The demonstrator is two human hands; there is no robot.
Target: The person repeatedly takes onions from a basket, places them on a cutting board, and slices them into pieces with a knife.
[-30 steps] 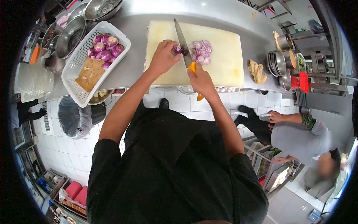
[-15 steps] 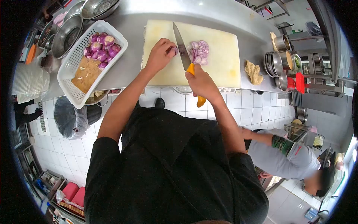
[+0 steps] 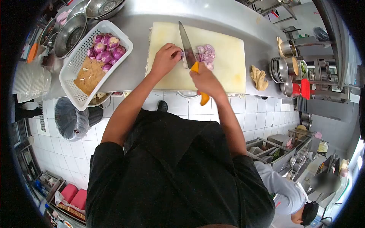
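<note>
A large knife (image 3: 186,42) with a yellow handle is gripped in my right hand (image 3: 207,81), its blade pointing away from me over the cutting board (image 3: 229,57). Just left of the blade, my left hand (image 3: 165,59) has its fingers curled on a piece of purple onion (image 3: 181,55), mostly hidden by the fingertips. Sliced onion rings (image 3: 206,53) lie in a pile right of the blade. Peeled whole purple onions (image 3: 107,50) sit in a white perforated basket (image 3: 71,91) at the left, with a brown sheet (image 3: 90,76) beside them.
Metal bowls (image 3: 70,36) stand at the back left, and clear plastic containers (image 3: 31,79) at the far left. A yellowish lump (image 3: 259,78) and stacked metal dishes (image 3: 278,70) are to the right. Another person (image 3: 283,188) is behind at the lower right.
The knife and my right hand have shifted slightly. The other person has moved down and away from my right arm, uncovering a counter with metal trays.
</note>
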